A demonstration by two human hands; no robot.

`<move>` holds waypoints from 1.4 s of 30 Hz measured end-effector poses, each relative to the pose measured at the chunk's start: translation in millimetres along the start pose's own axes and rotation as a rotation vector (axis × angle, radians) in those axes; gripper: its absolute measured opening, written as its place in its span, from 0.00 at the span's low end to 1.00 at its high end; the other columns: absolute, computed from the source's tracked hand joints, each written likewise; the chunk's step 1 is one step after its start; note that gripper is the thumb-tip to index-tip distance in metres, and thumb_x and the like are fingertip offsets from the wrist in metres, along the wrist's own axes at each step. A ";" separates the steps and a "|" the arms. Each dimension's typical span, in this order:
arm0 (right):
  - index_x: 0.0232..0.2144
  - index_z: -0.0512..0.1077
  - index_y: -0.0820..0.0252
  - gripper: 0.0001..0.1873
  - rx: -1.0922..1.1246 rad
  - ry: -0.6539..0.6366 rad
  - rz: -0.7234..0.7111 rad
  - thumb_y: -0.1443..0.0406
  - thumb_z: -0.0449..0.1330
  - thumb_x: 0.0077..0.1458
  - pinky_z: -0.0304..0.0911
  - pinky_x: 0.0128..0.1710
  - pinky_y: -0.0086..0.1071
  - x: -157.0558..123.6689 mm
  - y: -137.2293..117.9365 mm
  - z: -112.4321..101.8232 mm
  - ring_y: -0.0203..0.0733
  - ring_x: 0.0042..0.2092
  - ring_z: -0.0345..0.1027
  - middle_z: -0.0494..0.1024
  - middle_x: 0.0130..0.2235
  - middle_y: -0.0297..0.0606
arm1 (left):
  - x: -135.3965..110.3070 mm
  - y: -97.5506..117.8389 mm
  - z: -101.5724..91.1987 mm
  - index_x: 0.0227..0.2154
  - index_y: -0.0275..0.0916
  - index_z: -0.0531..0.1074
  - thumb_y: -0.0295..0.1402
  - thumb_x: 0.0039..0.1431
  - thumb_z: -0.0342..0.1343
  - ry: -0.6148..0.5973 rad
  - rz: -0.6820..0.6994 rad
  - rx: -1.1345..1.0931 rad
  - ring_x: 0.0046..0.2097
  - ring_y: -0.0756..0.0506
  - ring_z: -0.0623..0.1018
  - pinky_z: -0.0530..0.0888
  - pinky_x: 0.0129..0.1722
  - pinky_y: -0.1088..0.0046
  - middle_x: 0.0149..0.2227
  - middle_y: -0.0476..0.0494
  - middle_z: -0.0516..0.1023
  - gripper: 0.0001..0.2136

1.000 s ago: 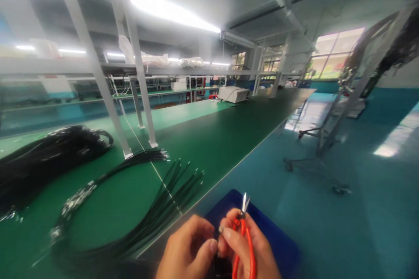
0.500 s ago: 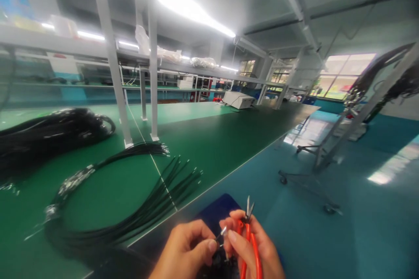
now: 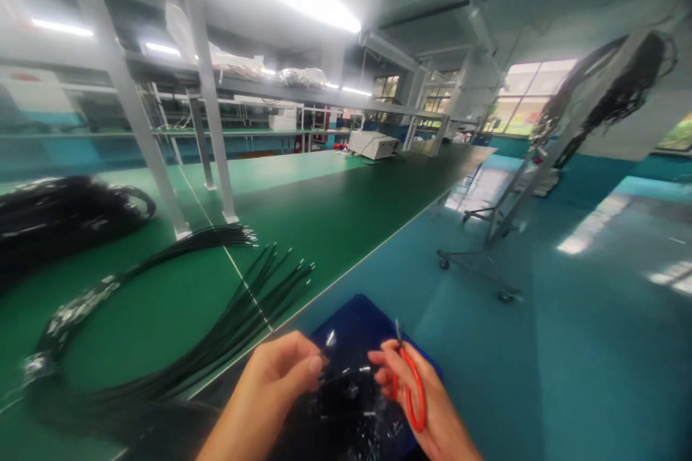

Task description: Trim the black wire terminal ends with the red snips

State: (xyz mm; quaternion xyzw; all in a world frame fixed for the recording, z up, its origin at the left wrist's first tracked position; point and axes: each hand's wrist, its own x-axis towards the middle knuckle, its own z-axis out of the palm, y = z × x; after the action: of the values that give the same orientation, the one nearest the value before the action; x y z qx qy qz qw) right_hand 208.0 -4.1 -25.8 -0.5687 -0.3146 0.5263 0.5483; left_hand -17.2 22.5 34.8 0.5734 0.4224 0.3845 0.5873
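My left hand (image 3: 281,382) is closed in a pinch over a blue bin. A small piece with a shiny silvery tip (image 3: 331,338) sticks up from its fingertips; its exact kind is too blurred to tell. My right hand (image 3: 424,396) grips a pair of scissors (image 3: 416,392) by the red handles, the short blades pointing up and looking nearly closed. Its index finger and thumb point toward the left hand, with a gap between the two hands. Below them, the blue bin (image 3: 354,313) holds dark, glossy bits.
A bundle of black cables (image 3: 216,353) with pale tips curves over the green bench (image 3: 324,194). A larger black coil (image 3: 70,212) lies at far left. Shelf posts (image 3: 208,101) rise from the bench, and a white box (image 3: 373,145) stands farther back. On the right is a wheeled rack (image 3: 508,209) hung with cables.
My hands have moved apart, and the right fingers have come away from the silvery-tipped piece. The scissor blades have closed up. The view has turned to the right, showing more of the blue bin.
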 end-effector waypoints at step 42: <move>0.33 0.62 0.58 0.18 0.331 -0.350 0.023 0.66 0.68 0.44 0.60 0.28 0.28 -10.4 -40.6 87.1 0.33 0.25 0.70 0.71 0.26 0.24 | 24.4 2.3 -5.8 0.22 0.36 0.72 0.33 0.48 0.63 0.026 0.081 -0.037 0.21 0.52 0.70 0.62 0.22 0.79 0.16 0.54 0.73 0.07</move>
State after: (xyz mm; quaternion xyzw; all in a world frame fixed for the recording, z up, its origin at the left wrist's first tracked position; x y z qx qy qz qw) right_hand 132.1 19.8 29.2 -0.3750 -0.3077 0.6673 0.5651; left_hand -14.2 47.5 35.8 0.5740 0.3995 0.4231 0.5761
